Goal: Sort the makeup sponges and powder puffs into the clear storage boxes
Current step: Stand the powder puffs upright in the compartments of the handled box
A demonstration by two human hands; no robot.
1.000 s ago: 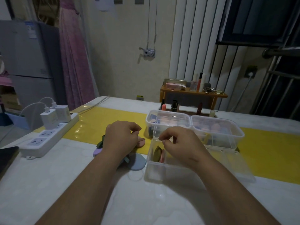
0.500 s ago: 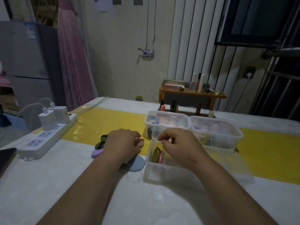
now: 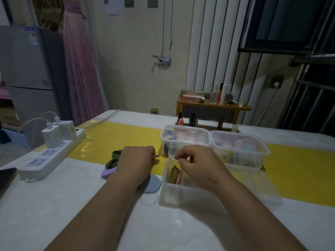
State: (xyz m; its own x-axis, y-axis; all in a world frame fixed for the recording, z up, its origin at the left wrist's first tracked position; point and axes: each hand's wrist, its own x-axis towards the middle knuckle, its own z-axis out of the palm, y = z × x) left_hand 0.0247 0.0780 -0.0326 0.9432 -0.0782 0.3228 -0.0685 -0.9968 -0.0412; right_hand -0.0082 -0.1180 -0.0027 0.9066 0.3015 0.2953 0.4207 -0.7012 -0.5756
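My left hand [image 3: 135, 161] rests with curled fingers on a pile of flat powder puffs: dark green [image 3: 116, 154], lilac [image 3: 107, 172] and blue-grey [image 3: 153, 185]. A pink puff [image 3: 157, 155] shows at its fingertips. My right hand [image 3: 198, 164] hovers over the near clear box [image 3: 170, 194], thumb and forefinger pinched together at its far rim. I cannot make out whether they hold anything. An olive puff [image 3: 173, 174] and a pink one [image 3: 179, 176] stand on edge inside that box. Behind it, two clear boxes [image 3: 184, 131] [image 3: 253, 142] hold several sponges.
A white power strip [image 3: 52, 154] with two chargers lies at the left on the white table, and a dark phone [image 3: 6, 178] at the left edge. Lipsticks [image 3: 192, 120] and a small wooden shelf [image 3: 213, 105] stand behind the boxes. A yellow runner [image 3: 117, 136] crosses the table.
Both hands stay almost where they were. The left hand has settled slightly lower onto the puff pile, and the right hand keeps its pinch over the near box.
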